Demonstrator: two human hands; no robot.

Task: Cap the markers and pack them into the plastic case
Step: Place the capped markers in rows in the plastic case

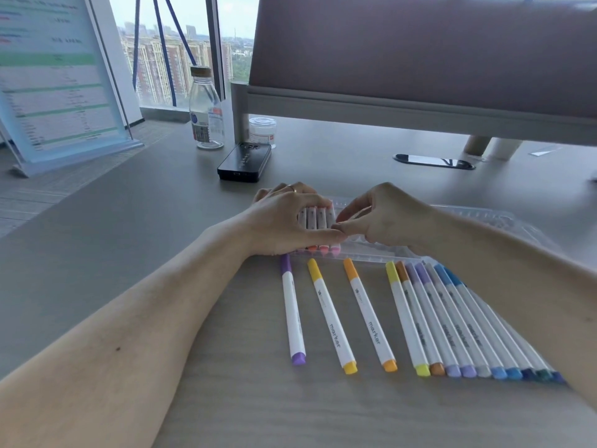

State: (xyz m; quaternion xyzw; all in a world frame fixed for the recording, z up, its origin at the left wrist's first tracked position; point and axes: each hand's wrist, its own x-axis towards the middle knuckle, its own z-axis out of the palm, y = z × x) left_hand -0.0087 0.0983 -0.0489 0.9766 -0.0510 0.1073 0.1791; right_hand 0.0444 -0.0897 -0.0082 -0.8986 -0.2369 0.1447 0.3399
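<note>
**Hands Are Busy at the Marker Case**

The word "marker" is showing in dark letters down the white sides of the loose pens. A tiny dark mark is sitting higher up on each one, too small to read. The bottle (206, 108) is wearing a blue and white label, and the sign board (55, 79) is showing green stripes, but their writing is too blurry to read.

Every pen is wearing a white body, a colored cap and a matching colored end. The purple marker (292, 315), yellow marker (331, 315) and orange marker (368, 313) are lying apart on the surface (252, 367), just in front of the plastic case (371, 253). To their right, a row of markers (452, 321) is lying side by side and touching, going from yellow and orange through purple and gray to blue and dark green.

The plastic case is see-through and ridged, and it is lying flat on the surface. The packed markers (315, 218) are sitting at its left end, with pink and orange ends poking out. The left hand (284, 221) is curling over them, its thumb lying across their bodies. The right hand (384, 218) is curving beside the last pink one, its thumb tip touching the left thumb. I cannot tell if it is pinching anything.

A black box (245, 161) and a small jar (262, 127) are sitting behind the case.
</note>
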